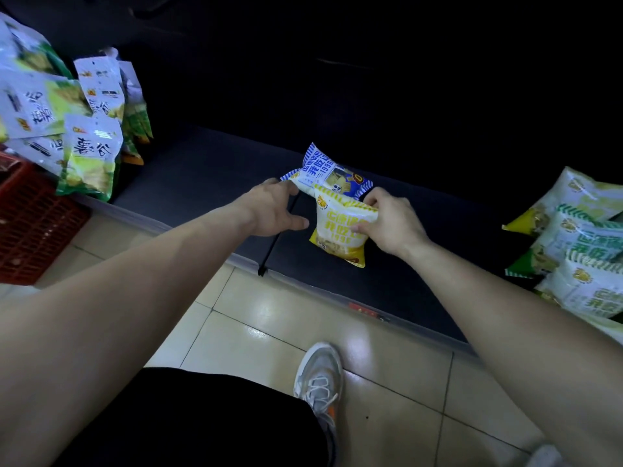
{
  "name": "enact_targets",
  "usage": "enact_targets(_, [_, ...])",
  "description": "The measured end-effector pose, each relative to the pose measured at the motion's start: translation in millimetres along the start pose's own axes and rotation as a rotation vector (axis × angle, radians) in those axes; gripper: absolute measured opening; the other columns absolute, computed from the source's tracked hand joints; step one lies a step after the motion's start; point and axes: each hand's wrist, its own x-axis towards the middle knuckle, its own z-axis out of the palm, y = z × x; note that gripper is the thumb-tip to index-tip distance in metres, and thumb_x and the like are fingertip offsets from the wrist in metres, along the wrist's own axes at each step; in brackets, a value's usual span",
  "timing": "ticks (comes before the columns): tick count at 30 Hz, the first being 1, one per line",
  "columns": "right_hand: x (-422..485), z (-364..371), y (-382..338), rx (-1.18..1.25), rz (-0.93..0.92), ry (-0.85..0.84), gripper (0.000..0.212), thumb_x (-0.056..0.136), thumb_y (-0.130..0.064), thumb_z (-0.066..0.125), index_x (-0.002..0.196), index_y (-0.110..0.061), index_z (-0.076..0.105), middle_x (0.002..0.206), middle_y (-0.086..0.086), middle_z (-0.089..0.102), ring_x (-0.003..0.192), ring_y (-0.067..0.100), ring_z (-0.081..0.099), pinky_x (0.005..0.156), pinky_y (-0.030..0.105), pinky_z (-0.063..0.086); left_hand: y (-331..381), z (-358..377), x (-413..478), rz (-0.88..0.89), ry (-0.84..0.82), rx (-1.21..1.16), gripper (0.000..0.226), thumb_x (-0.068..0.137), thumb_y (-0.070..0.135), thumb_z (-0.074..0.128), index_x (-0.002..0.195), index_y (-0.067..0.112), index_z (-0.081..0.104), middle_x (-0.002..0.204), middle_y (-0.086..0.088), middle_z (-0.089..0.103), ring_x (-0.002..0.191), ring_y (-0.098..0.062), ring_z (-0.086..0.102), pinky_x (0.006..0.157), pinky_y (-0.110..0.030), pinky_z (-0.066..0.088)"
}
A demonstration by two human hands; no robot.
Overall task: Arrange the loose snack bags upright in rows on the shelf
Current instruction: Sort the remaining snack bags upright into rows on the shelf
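A yellow and white snack bag (338,230) stands tilted on the dark shelf (202,170), near its front edge. My right hand (392,222) pinches the bag's upper right side. Right behind it leans a blue and white snack bag (328,171). My left hand (274,208) touches the blue bag's left corner with its fingertips, thumb spread out; whether it grips the corner I cannot tell.
Green and white bags (91,153) stand piled at the shelf's left end above a red crate (32,227). More green bags (573,244) lie heaped at the right. A thin black divider (273,244) crosses the shelf. Tiled floor and my shoe (320,379) lie below.
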Motion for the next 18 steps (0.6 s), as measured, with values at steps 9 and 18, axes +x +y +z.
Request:
enact_targets(9, [-71, -103, 4, -0.110, -0.134, -0.064, 0.044, 0.068, -0.043, 0.087, 0.101, -0.032, 0.059, 0.097, -0.004, 0.066, 0.088, 0.013, 0.060, 0.073, 0.029, 0.048, 92, 2, -33, 0.395, 0.015, -0.035, 0.087, 0.066, 0.047, 0.086, 0.141, 0.031, 0.045, 0.130, 0.009, 0.056, 0.111, -0.011, 0.053, 0.090, -0.025, 0.043])
enact_targets(18, [-132, -173, 59, -0.276, -0.115, 0.008, 0.074, 0.082, -0.057, 0.071, 0.144, -0.029, 0.042, 0.137, -0.003, 0.053, 0.119, 0.016, 0.057, 0.093, 0.037, 0.050, 162, 17, -29, 0.425, 0.121, 0.054, 0.065, 0.056, 0.060, 0.085, 0.112, 0.042, 0.058, 0.101, 0.011, 0.065, 0.090, -0.015, 0.058, 0.078, -0.041, 0.054])
